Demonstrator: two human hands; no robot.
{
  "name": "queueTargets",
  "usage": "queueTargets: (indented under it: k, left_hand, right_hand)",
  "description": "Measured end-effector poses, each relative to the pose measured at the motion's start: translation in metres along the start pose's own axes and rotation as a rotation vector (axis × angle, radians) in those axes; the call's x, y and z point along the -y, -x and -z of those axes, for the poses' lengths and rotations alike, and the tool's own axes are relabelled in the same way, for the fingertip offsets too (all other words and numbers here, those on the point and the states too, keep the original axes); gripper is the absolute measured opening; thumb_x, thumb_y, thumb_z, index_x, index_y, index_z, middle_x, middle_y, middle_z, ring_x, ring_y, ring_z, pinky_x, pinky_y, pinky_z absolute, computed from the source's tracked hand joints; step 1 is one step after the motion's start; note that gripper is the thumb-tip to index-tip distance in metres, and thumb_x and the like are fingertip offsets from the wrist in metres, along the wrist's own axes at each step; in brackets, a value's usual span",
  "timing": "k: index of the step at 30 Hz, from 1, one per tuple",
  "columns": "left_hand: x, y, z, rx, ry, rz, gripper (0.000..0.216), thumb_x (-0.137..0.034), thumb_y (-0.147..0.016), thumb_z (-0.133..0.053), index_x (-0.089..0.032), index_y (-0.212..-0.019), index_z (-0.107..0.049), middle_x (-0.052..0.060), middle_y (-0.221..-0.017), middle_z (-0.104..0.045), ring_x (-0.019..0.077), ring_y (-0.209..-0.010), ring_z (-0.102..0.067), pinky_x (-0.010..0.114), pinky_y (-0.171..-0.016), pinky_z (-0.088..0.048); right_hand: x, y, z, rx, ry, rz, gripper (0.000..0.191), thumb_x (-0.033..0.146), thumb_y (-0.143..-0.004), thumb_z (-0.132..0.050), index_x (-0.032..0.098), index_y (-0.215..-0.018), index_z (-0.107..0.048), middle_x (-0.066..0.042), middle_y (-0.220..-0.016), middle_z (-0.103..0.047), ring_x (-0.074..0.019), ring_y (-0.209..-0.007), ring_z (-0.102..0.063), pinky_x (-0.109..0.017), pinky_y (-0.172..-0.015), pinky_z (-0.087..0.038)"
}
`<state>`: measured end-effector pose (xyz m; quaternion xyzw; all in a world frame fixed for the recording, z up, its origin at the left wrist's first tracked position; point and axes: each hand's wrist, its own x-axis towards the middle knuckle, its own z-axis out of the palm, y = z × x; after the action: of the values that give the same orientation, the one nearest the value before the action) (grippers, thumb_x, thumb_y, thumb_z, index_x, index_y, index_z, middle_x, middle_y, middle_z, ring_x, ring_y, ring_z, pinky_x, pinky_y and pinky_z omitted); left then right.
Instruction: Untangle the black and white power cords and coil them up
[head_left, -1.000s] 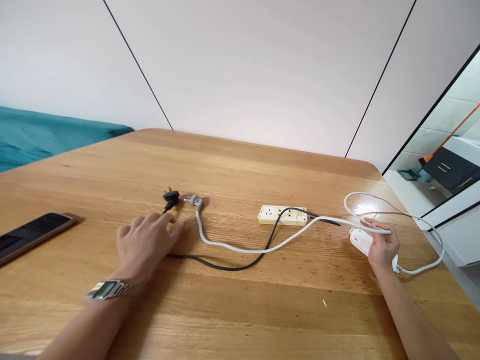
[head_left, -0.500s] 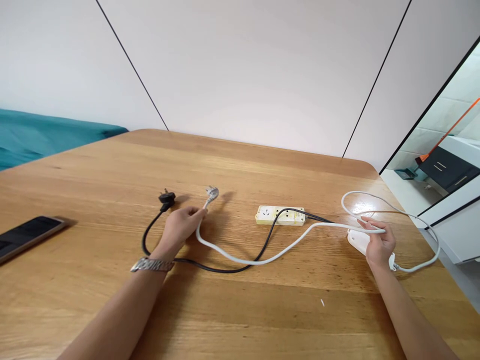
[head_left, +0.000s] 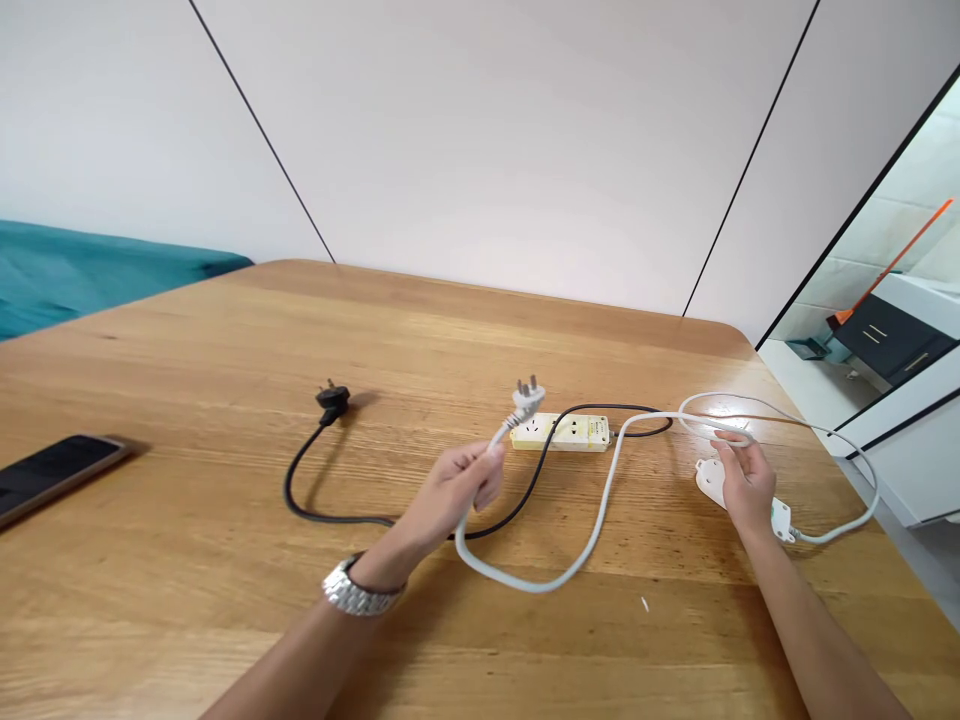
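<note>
My left hand (head_left: 457, 485) is closed round the white cord just below its white plug (head_left: 529, 398), whose prongs point up. From there the white power cord (head_left: 536, 585) sags in a loop across to my right hand (head_left: 744, 475), which pinches it above a white power strip (head_left: 711, 482). That strip lies on the table, partly hidden by the right hand. Behind the raised plug rests a yellowed power strip (head_left: 581, 433). Its black cord (head_left: 337, 518) passes under the left wrist and ends in a black plug (head_left: 332, 400), prongs up.
A phone (head_left: 56, 475) lies at the left of the wooden table (head_left: 300, 620). A small white scrap (head_left: 644, 604) is near the front. Beyond the table are a white wall (head_left: 487, 150), a teal seat (head_left: 112, 270) and, at right, an opening with an orange-handled broom (head_left: 892, 265).
My left hand has carried the white plug rightward, towards the yellowed strip, and the white cord sags lower between the hands. My right hand has shifted slightly left with its part of the cord.
</note>
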<state>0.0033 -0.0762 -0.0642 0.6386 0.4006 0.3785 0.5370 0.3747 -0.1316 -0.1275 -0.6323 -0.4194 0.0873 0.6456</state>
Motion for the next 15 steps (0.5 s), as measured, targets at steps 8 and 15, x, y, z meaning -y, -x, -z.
queueTargets:
  k: [8, 15]
  left_hand:
    - [0.019, -0.008, -0.038, 0.28, -0.514, -0.339, 0.039, -0.041, -0.098, -0.042, -0.018, -0.073, -0.064, 0.007, -0.087, -0.069, 0.0187, -0.081, -0.063, 0.031, -0.076, -0.05]
    - [0.041, -0.048, -0.064, 0.46, -1.002, -0.665, 0.031, -0.03, -0.099, -0.043, -0.019, -0.102, -0.072, 0.007, -0.144, -0.054, 0.0298, -0.143, -0.033, 0.051, -0.12, -0.022]
  right_hand:
    - [-0.003, 0.0, 0.001, 0.112, 0.135, 0.043, 0.035, 0.051, -0.085, -0.059, 0.019, -0.088, -0.071, -0.006, -0.082, -0.075, -0.0237, -0.077, -0.072, -0.032, -0.071, -0.053]
    - [0.001, 0.001, 0.001, 0.08, 0.182, 0.025, 0.043, 0.057, -0.087, -0.054, 0.017, -0.088, -0.071, -0.007, -0.079, -0.075, -0.0232, -0.074, -0.071, -0.032, -0.07, -0.051]
